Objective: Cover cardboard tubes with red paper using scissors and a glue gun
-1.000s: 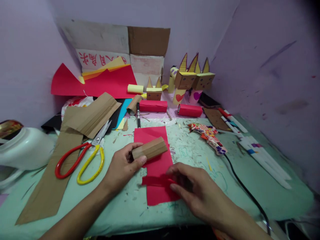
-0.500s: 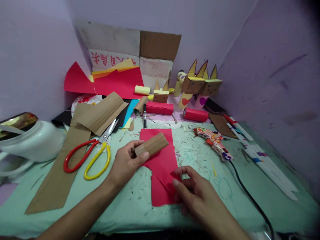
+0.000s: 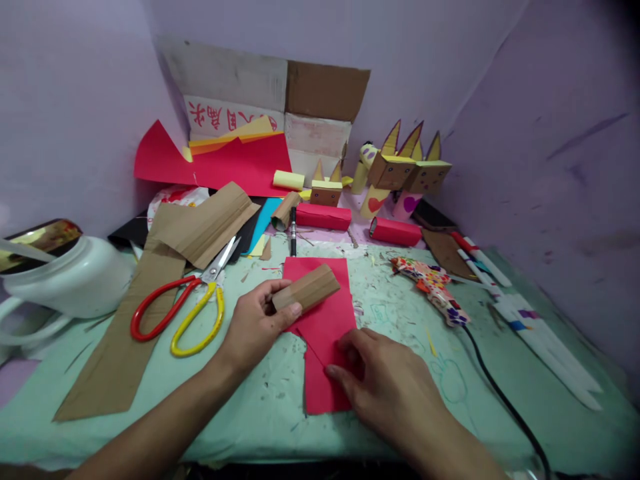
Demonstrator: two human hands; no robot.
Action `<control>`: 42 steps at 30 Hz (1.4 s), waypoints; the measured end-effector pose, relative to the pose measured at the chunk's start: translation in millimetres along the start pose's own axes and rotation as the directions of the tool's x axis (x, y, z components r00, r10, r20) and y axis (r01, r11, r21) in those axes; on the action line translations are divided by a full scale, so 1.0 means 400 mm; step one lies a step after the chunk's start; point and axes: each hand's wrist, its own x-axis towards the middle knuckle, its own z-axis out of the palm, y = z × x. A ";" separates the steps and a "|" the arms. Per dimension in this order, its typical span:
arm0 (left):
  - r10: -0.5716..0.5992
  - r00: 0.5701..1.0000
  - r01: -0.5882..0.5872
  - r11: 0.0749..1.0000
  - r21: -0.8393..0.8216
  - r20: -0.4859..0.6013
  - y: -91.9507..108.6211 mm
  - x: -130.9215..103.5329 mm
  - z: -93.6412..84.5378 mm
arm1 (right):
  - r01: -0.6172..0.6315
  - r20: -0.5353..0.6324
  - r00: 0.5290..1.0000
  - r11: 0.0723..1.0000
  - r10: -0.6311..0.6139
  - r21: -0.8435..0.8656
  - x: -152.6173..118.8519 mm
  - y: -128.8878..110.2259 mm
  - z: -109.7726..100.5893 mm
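Note:
My left hand [image 3: 260, 317] is closed around a folded brown cardboard piece [image 3: 313, 290], thumb on its near face, holding it tilted above a red paper sheet [image 3: 327, 333]. The sheet lies on the green cloth, with a diagonal edge or crease across its lower half. Over the right side of that paper, my right hand [image 3: 385, 373] has its thumb and index finger bent and apart, with the fingertips at the paper's surface; the other fingers are partly hidden. To the left lie scissors [image 3: 213, 280] with one red and one yellow handle, blades pointing away.
A patterned glue gun [image 3: 433, 287] with a black cord lies at right, near markers [image 3: 480, 260]. Red paper tubes [image 3: 323, 217] and animal-like cardboard figures [image 3: 393, 173] stand behind. At left are cardboard strips [image 3: 115, 347] and a white pitcher [image 3: 75, 280].
My right hand has moved left, farther over the red paper, and its fingertips have come down. My left hand still holds the cardboard piece in much the same place. The view has shifted slightly.

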 end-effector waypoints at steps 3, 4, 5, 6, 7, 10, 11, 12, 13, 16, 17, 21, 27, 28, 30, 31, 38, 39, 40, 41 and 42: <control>0.002 1.000 -0.002 1.000 0.009 0.002 0.001 -0.001 0.000 | -0.066 0.032 0.997 0.998 0.067 -0.023 0.011 -0.005 0.002; 0.003 1.000 -0.003 1.000 0.012 0.004 0.002 -0.002 0.001 | -0.072 0.036 0.997 0.997 0.073 -0.029 0.013 -0.004 0.003; 0.003 1.000 -0.003 1.000 0.011 0.006 0.003 -0.002 0.001 | -0.069 0.034 0.997 0.997 0.070 -0.037 0.014 -0.002 0.004; 0.002 1.000 -0.002 1.000 0.010 0.006 0.003 -0.003 0.001 | -0.061 0.027 0.998 0.997 0.062 -0.047 0.015 -0.001 0.006; 0.001 1.000 -0.001 1.000 0.009 0.006 0.003 -0.003 0.001 | -0.057 0.015 0.998 0.997 0.058 -0.061 0.015 0.001 0.009; 0.003 1.000 -0.003 1.000 0.008 -0.001 0.003 -0.005 0.001 | -0.055 -0.052 0.997 0.992 0.049 -0.113 0.012 -0.003 0.020; 0.004 1.000 -0.004 1.000 0.006 -0.001 0.002 -0.006 0.001 | -0.054 -0.080 0.996 0.990 0.043 -0.134 0.012 -0.005 0.023; 0.004 1.000 -0.004 1.000 0.003 0.000 0.001 -0.006 0.002 | -0.051 -0.104 0.994 0.987 0.036 -0.152 0.012 -0.008 0.026; 0.004 1.000 -0.004 1.000 0.000 0.000 0.001 -0.006 0.002 | -0.044 -0.124 0.992 0.985 0.024 -0.164 0.012 -0.009 0.027; 0.012 1.000 -0.012 1.000 -0.008 0.018 0.000 -0.005 0.002 | -0.001 -0.144 0.989 0.992 -0.018 -0.128 0.014 0.001 0.021; 0.019 1.000 -0.019 1.000 -0.013 0.024 -0.001 -0.005 0.001 | 0.023 -0.151 0.988 0.996 -0.036 -0.085 0.013 0.011 0.016; 0.109 0.994 -0.109 0.994 -0.014 0.020 -0.002 -0.020 -0.007 | 0.150 -0.245 0.962 0.983 -0.120 0.105 -0.011 0.078 -0.008; 0.304 0.949 -0.315 0.907 0.280 0.082 0.003 -0.095 -0.003 | 0.280 -0.537 0.835 0.933 -0.120 0.227 -0.070 0.171 -0.007; 0.328 0.940 -0.341 0.886 0.314 0.097 0.004 -0.107 0.002 | 0.308 -0.552 0.824 0.920 -0.129 0.244 -0.075 0.179 0.000; 0.351 0.930 -0.366 0.859 0.357 0.110 0.002 -0.126 0.013 | 0.368 -0.579 0.801 0.887 -0.152 0.277 -0.077 0.186 0.017; 0.354 0.929 -0.369 0.852 0.373 0.109 -0.001 -0.132 0.018 | 0.402 -0.600 0.785 0.866 -0.157 0.298 -0.075 0.187 0.024; 0.352 0.934 -0.344 0.828 0.443 0.068 -0.035 -0.148 0.025 | 0.601 -0.541 0.757 0.714 -0.366 0.358 -0.070 0.176 0.038; 0.342 0.938 -0.329 0.837 0.436 0.052 -0.039 -0.148 0.021 | 0.611 -0.553 0.749 0.703 -0.365 0.364 -0.072 0.174 0.040; 0.322 0.947 -0.301 0.859 0.414 0.021 -0.042 -0.148 0.016 | 0.613 -0.573 0.743 0.697 -0.347 0.372 -0.075 0.172 0.042; 0.289 0.957 -0.263 0.891 0.371 -0.017 -0.045 -0.147 0.012 | 0.608 -0.595 0.738 0.697 -0.319 0.380 -0.076 0.170 0.043; 0.246 0.967 -0.217 0.928 0.303 -0.060 -0.046 -0.144 0.007 | 0.603 -0.615 0.732 0.698 -0.292 0.386 -0.076 0.168 0.042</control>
